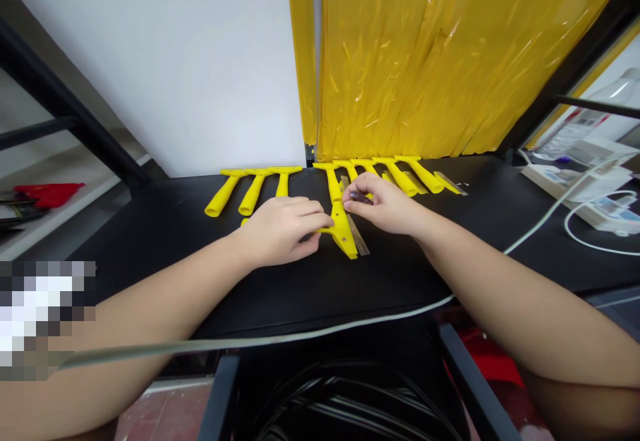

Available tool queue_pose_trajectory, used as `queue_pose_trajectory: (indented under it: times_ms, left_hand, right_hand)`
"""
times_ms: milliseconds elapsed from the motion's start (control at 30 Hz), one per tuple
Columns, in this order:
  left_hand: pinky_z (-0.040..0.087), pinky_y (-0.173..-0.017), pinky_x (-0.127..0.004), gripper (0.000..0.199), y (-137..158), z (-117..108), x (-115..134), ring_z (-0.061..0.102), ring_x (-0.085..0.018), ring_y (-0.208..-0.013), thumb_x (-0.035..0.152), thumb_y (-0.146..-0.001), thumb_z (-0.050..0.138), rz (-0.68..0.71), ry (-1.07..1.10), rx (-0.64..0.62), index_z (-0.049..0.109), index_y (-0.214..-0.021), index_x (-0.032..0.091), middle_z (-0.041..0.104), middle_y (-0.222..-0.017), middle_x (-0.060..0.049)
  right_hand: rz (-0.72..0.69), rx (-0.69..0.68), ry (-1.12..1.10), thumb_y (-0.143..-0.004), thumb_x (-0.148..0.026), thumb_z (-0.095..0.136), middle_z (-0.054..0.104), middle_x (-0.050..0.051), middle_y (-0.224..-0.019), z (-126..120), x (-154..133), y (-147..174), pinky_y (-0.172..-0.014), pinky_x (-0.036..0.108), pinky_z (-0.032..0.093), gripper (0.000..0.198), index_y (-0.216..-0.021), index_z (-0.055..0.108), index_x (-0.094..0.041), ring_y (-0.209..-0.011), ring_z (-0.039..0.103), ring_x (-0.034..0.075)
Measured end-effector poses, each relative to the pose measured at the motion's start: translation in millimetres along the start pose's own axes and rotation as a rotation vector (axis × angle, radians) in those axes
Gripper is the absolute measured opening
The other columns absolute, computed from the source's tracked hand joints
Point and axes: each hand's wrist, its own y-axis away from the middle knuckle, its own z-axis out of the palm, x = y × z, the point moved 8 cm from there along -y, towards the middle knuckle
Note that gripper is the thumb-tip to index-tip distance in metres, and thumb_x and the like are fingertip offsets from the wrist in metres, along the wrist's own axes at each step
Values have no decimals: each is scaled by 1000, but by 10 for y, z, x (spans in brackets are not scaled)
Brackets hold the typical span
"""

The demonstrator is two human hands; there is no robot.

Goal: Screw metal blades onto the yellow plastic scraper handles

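Near the middle of the black table, my left hand [290, 228] is closed on one end of a yellow T-shaped scraper [342, 229], whose head is turned toward me. Small holes or screws show on the head. My right hand [383, 204] is closed in a pinch just above and right of that head, on a small dark object [361, 197] whose kind I cannot make out. A thin metal strip [358, 236] lies along the right side of the scraper head. Part of another yellow piece shows behind my left wrist.
Several yellow scrapers stand in a row along the back, such as one at the left [223, 196] and one at the right [425, 174]. Another metal strip [450, 184] lies at the right end. White cables [543, 218] and a power strip [595, 191] are on the right.
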Motion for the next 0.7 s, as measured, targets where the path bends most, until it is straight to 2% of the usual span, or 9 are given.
queue_pose_trajectory:
  times_ms: [67,167,233,300,367,533,700]
  left_hand:
    - [54,-75,-33,22,13,-30,-83,74,-21,-90,22,-94,57,-87,-37,-14,73,-109,21,77,-101,-4]
    - [52,-71,-33,22,47,-40,-199,74,-22,-87,24,-90,58,-183,-77,-50,71,-108,21,76,-99,-3]
    - [51,-69,-34,23,63,-30,-241,74,-22,-86,25,-89,59,-213,-93,-72,71,-108,22,76,-99,-2]
    - [51,-68,-34,23,70,-10,-257,74,-23,-87,26,-90,59,-230,-97,-93,70,-109,23,76,-99,-2]
    - [51,-69,-34,24,68,6,-256,73,-23,-89,26,-90,58,-244,-96,-103,70,-111,23,75,-100,-2]
    - [52,-69,-33,26,52,12,-247,73,-23,-91,25,-92,58,-274,-102,-92,71,-114,23,75,-102,-3]
    - [53,-69,-32,24,50,5,-231,73,-22,-93,25,-96,58,-255,-86,-35,72,-116,23,75,-103,-4]
  right_hand:
    - [67,-68,53,-86,-24,75,70,7,-98,8,55,0,-87,37,50,8,-91,79,-20,-92,65,23]
    - [176,-259,90,-83,-20,77,76,3,-90,151,131,42,-77,33,48,5,-86,80,-21,-83,66,20]
    - [205,-361,102,-81,-20,80,76,1,-84,253,135,82,-72,31,46,3,-82,81,-22,-80,67,19]
    - [201,-402,112,-79,-22,83,77,0,-82,302,115,103,-71,30,46,2,-81,81,-23,-79,67,19]
    - [193,-378,96,-82,-24,81,77,1,-83,287,101,97,-71,31,47,3,-84,82,-22,-79,67,19]
    - [158,-169,-102,-91,-29,71,76,5,-90,147,90,48,-75,34,49,14,-97,78,-19,-81,66,20]
    - [245,-224,-380,-87,-36,76,64,-3,-77,343,112,98,-65,32,44,37,-117,63,-20,-67,56,15]
